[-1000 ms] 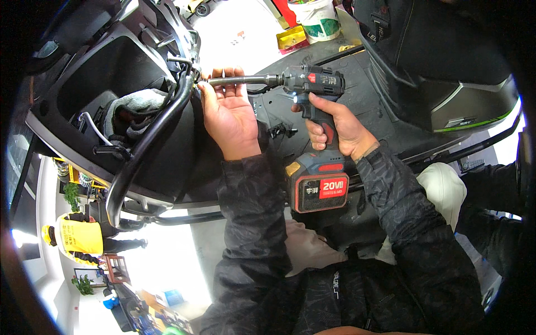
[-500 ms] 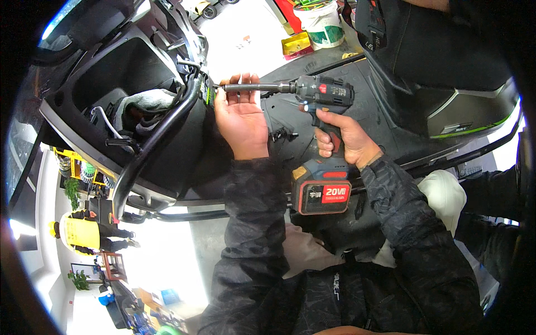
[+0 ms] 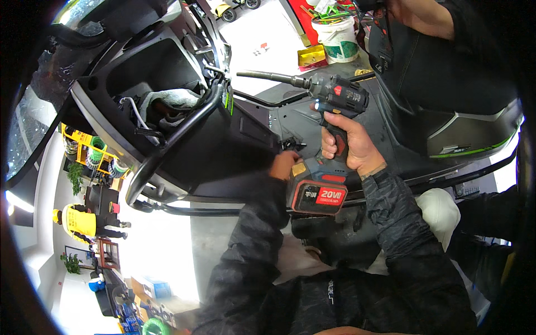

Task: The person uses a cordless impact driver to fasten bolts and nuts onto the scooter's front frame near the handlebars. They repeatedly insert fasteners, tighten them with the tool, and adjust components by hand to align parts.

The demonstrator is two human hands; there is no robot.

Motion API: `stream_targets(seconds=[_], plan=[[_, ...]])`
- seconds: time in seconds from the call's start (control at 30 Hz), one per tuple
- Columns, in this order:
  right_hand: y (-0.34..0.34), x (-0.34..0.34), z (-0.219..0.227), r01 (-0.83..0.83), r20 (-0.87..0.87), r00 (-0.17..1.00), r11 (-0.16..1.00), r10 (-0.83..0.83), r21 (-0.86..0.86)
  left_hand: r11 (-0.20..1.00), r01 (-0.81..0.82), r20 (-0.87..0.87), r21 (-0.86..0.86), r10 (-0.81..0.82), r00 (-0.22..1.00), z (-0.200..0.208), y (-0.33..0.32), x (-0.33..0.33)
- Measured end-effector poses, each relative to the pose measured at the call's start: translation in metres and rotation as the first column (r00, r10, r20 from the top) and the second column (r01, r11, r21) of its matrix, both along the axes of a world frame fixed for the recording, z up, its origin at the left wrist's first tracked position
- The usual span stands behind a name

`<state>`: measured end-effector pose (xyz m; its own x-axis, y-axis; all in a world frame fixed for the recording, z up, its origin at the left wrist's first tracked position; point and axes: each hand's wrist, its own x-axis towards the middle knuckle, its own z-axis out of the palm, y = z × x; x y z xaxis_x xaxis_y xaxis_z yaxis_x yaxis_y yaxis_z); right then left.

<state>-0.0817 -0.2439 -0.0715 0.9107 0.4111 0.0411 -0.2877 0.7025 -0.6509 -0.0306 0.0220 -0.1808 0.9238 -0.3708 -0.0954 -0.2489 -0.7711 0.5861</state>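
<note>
power driver (image 3: pixel 340 96): black-grey, red accents, chunky red-edged battery (image 3: pixel 317 195), lit lamp (image 3: pixel 317 106), long dark socket bar (image 3: pixel 268 75), over footboard (image 3: pixel 296 120) | right hand (image 3: pixel 354 142): wrapped around driver | left hand (image 3: pixel 285 164): near small dark parts (image 3: pixel 292 144), grip hidden, cannot tell

The left hand (image 3: pixel 283 165) is blurred, its fingers (image 3: pixel 291 155) too indistinct to count.
</note>
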Motion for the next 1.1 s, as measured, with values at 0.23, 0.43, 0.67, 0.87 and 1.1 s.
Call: stream_targets(seconds=[0.23,0.43,0.67,0.87,1.1], plan=[[0.011,0.009,0.016,0.048,0.011,0.999,0.999,-0.048,0.007,0.98,-0.044,0.175,-0.193,0.079,0.981,0.011,0.009,-0.032],[0.007,0.013,0.021,-0.041,-0.013,0.999,0.991,0.043,0.126,0.976,-0.104,0.341,0.194,0.032,0.939,0.228,-0.009,-0.12],[0.008,0.017,0.025,0.036,0.039,0.999,0.999,-0.035,-0.024,0.969,-0.045,0.736,0.245,-0.155,0.658,0.398,-0.057,-0.099],[-0.018,0.052,0.028,-0.191,0.009,0.982,0.982,0.191,-0.007,0.443,0.106,0.232,0.89,-0.641,0.732,0.422,-0.029,0.015],[-0.025,0.06,0.023,-0.134,0.093,0.986,0.988,0.141,-0.074,0.783,-0.15,0.456,0.603,-0.185,0.87,0.407,-0.002,0.035]])
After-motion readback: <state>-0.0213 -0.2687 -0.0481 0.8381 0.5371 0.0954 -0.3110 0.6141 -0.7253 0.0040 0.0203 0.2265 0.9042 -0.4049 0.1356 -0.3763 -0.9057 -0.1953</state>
